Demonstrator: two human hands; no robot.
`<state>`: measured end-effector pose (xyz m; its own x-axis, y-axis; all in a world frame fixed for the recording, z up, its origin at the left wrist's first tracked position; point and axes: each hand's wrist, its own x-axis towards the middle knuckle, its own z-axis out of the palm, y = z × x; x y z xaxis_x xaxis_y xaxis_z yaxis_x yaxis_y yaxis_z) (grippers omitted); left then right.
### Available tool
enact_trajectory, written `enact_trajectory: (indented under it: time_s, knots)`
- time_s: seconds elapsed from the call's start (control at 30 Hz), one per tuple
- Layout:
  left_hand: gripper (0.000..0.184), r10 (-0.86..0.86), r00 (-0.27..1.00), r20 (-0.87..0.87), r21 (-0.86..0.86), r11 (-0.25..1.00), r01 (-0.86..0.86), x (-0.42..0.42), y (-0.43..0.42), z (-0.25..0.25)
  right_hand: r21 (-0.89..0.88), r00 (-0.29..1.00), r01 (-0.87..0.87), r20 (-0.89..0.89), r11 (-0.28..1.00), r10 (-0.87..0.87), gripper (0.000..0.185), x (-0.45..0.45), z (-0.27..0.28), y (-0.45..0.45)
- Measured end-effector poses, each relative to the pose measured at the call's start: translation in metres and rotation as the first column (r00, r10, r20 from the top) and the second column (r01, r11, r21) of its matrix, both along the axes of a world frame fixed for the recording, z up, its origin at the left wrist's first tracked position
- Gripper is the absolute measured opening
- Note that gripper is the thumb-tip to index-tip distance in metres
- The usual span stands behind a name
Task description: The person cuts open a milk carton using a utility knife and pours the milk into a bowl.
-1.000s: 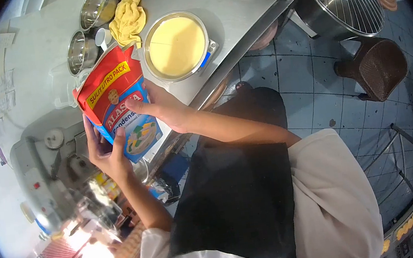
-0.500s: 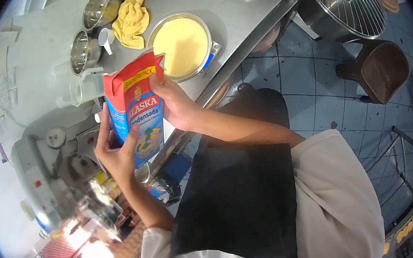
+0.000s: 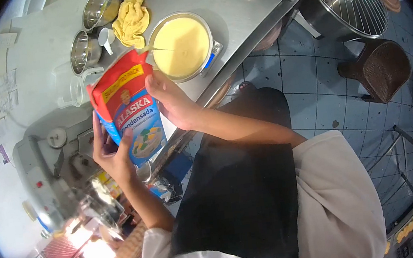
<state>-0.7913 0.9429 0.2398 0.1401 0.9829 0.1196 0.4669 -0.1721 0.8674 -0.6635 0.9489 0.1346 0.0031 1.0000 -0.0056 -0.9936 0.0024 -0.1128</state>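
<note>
A red and blue carton of condensed milk (image 3: 134,118) is tilted toward a steel bowl (image 3: 208,32). My left hand (image 3: 116,157) wraps its lower left side, with the thumb across the front. On the right side, my right hand (image 3: 175,102) grips it near the red top, fingers partly hidden behind. From the carton's torn corner a thin pale stream runs out over the bowl's rim. Pale yellow liquid (image 3: 180,45) fills the bowl, which sits on a scale (image 3: 217,49) with a blue panel.
Along the counter (image 3: 243,7) lie a yellow cloth (image 3: 131,21), a white measuring cup (image 3: 106,38), two more steel bowls and a clear pitcher (image 3: 76,90). A grey mixer (image 3: 43,173) stands at left. On the tiled floor at right is a brown stool (image 3: 385,68).
The carton has tipped further, its top swinging left and its face turning more toward me. A thin stream now shows at its corner. Both hands keep their hold.
</note>
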Motion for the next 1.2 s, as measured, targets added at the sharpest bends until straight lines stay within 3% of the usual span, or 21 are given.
enact_trajectory:
  time_s: [0.07,0.13,0.2,0.23,0.4,0.47,0.6,0.7,0.73,0.8,0.97,1.2]
  knots:
    - [0.072,-0.001,0.999,0.046,0.074,0.997,-0.002,0.001,0.000,0.001,0.023,0.981,-0.032,0.193,0.999,0.027,0.055,-0.003,-0.008,-0.001]
    - [0.074,-0.014,0.999,0.052,0.077,0.997,0.010,-0.008,0.003,-0.003,0.077,0.976,-0.033,0.216,0.997,0.015,0.059,-0.006,-0.011,-0.003]
    - [0.076,-0.001,0.953,0.302,0.130,0.991,-0.040,-0.017,0.008,-0.010,0.128,0.971,-0.035,0.238,0.991,0.004,0.063,-0.005,-0.009,-0.004]
    - [0.072,-0.014,0.938,0.346,0.117,0.993,-0.028,-0.018,0.010,-0.009,0.125,0.971,-0.083,0.233,0.989,0.052,0.064,-0.003,-0.006,-0.004]
    - [0.063,0.007,0.908,0.418,0.111,0.992,-0.059,-0.020,0.012,-0.009,0.149,0.948,-0.141,0.305,0.979,0.090,0.056,-0.008,-0.007,-0.008]
    - [0.077,0.021,0.916,0.401,0.085,0.994,-0.061,-0.014,0.011,-0.007,0.197,0.963,-0.163,0.243,0.967,0.113,0.053,-0.007,0.000,-0.012]
    - [0.077,0.054,0.943,0.329,0.106,0.990,-0.093,-0.004,0.010,-0.003,0.187,0.978,-0.126,0.190,0.974,0.090,0.049,-0.006,0.001,-0.011]
    - [0.072,0.024,0.989,0.146,0.063,0.997,-0.033,-0.001,0.007,0.004,0.119,0.974,-0.026,0.227,0.993,-0.002,0.043,-0.003,-0.004,-0.002]
    - [0.072,0.025,0.989,0.145,0.064,0.997,-0.035,-0.001,0.005,0.006,0.040,0.989,-0.037,0.143,0.999,0.031,0.040,0.002,-0.003,-0.003]
    - [0.071,0.013,0.999,-0.046,-0.028,0.999,-0.014,0.001,0.002,0.007,-0.037,0.997,-0.052,0.054,0.998,0.054,0.038,0.005,-0.005,0.000]
    - [0.071,0.023,1.000,-0.001,-0.124,0.992,-0.023,0.003,-0.002,0.001,-0.040,0.999,0.009,-0.048,0.999,-0.011,0.045,-0.002,-0.011,0.002]
    - [0.070,0.000,0.997,-0.073,-0.105,0.994,-0.008,0.008,-0.003,0.002,-0.118,0.996,-0.010,-0.086,0.993,0.000,0.046,0.003,-0.002,-0.003]
